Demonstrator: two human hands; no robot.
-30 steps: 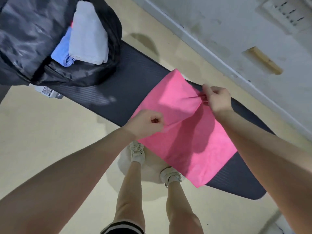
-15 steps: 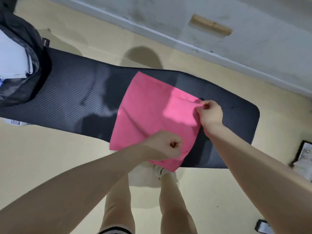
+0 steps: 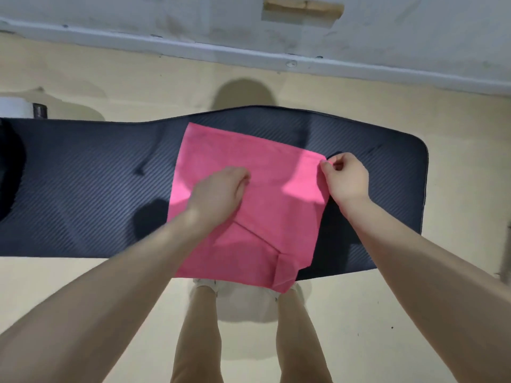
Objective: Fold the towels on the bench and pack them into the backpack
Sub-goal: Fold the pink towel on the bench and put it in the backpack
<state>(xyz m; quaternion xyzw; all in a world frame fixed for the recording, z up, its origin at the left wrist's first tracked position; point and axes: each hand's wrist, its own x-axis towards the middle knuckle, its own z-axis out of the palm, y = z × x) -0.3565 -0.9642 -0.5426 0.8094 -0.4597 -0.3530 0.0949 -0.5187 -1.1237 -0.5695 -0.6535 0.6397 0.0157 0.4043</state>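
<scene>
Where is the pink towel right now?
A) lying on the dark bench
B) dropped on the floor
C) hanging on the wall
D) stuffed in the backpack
A: the pink towel lies spread on the dark bench, with the left hand on it and the right hand pinching its corner.

A pink towel [image 3: 276, 194] is lying spread on the dark bench [image 3: 83, 189], its near edge overhanging the bench's front. The near right corner is lying folded over, showing a diagonal crease. The left hand [image 3: 218, 194] is resting on the towel's middle, fingers curled under; whether it is gripping cloth cannot be told. The right hand [image 3: 345, 178] is pinching the towel's far right corner between thumb and fingers. Below the bench, the person's legs are standing on a beige floor [image 3: 83, 299]. A pale wall [image 3: 166, 17] is running behind.
</scene>
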